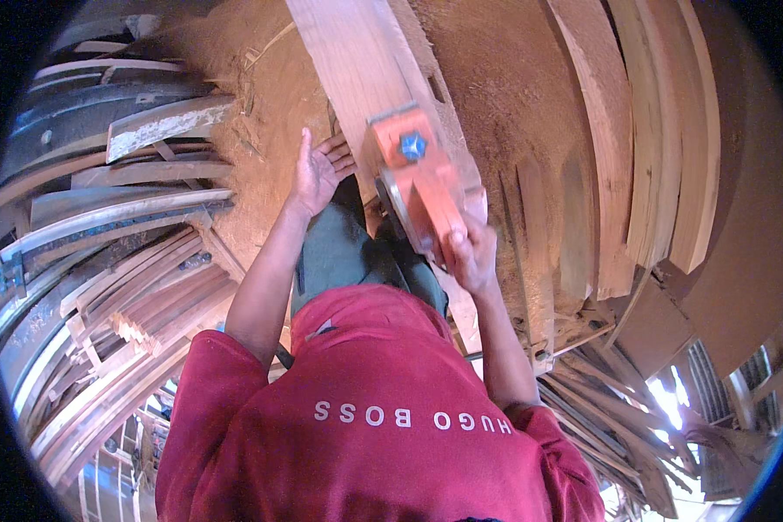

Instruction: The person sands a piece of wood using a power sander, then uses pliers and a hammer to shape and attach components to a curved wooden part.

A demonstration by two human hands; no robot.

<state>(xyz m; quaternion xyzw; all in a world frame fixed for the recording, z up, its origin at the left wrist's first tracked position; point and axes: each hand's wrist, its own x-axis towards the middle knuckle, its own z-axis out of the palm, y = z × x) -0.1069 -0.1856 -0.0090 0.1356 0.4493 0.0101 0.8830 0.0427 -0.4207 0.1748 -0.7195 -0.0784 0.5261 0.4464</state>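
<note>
My right hand (pixel 476 255) is closed round the rear handle of an orange electric hand planer (pixel 405 129), which has a blue knob on its front part. The planer rests on a long, pale wooden board (pixel 352 56) that runs away from me toward the upper edge; slight blur covers the tool. To the left of the board, my left hand (pixel 320 168) is held open, fingers apart and pointing toward the board's left edge. Nothing is in it, and whether its fingertips touch the wood I cannot tell. The planer's sole against the board is hidden.
Brown sawdust (pixel 265 143) covers the ground around the board. Stacked wooden strips (pixel 170 300) and planks fill the left side. On the right, several long curved-looking boards (pixel 613 174) lie lengthwise, with more loose timber (pixel 600 418) at lower right.
</note>
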